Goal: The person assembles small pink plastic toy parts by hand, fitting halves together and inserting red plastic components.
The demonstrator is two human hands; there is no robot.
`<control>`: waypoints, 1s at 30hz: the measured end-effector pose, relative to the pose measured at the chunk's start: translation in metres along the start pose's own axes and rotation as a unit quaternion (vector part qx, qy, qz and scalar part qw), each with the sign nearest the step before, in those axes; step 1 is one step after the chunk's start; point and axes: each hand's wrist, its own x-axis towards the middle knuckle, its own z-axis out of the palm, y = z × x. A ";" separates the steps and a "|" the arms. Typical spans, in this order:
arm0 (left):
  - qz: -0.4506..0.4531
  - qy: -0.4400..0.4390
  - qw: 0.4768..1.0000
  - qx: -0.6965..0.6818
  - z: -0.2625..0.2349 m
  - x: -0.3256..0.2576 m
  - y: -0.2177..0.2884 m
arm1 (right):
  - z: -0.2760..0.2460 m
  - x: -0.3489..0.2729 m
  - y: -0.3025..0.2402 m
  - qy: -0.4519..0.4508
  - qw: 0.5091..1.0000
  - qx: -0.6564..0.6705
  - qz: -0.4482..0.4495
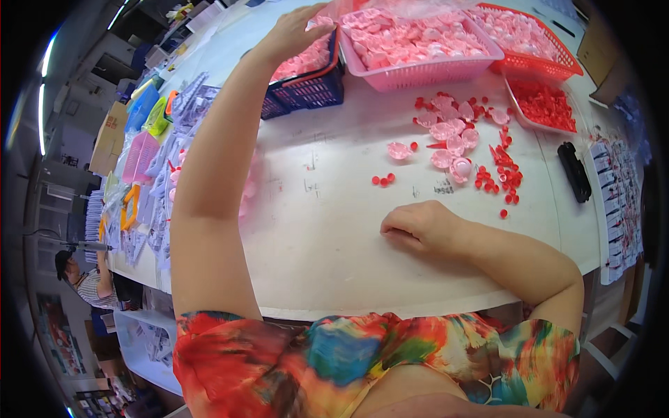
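Observation:
My left hand (296, 33) is stretched to the far side of the table, over a dark blue basket (306, 92) of pink plastic pieces (301, 64). Its thumb and fingers curl around clear pink pieces at the basket's corner; the fingertips are partly hidden. My right hand (425, 228) rests on the table with the fingers curled in, and whatever it may hold is out of sight. Beyond it lie loose pink shell-like pieces (454, 145), small red round caps (486, 182) and red pointed pieces (503, 159).
A pink basket (432, 75) and a red basket (557, 68) heaped with pink pieces stand at the back. Red parts fill a clear tray (540, 124). At right are a black object (574, 172) and a packed rack (617, 209). Bagged parts crowd the left; another person (94, 285) works beyond.

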 end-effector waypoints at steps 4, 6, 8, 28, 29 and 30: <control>0.300 -0.059 0.918 0.252 0.008 0.025 -0.042 | 0.003 -0.001 -0.010 -0.017 0.999 0.003 -0.030; 0.350 -0.091 0.907 0.215 0.015 0.029 -0.068 | -0.004 0.004 -0.005 -0.011 0.999 0.002 -0.039; 0.159 -0.154 0.975 0.008 0.013 0.031 0.006 | -0.010 -0.004 0.008 0.000 0.999 -0.009 -0.032; -0.113 -0.212 0.968 -0.079 -0.019 -0.024 -0.006 | -0.006 0.003 0.000 -0.013 1.000 -0.018 -0.013; -0.096 -0.194 0.972 -0.096 -0.016 -0.029 -0.021 | -0.004 0.005 -0.001 -0.010 1.000 -0.013 -0.025; -0.075 -0.177 0.975 -0.114 -0.007 -0.034 -0.037 | -0.003 0.006 -0.002 -0.002 0.999 -0.023 -0.034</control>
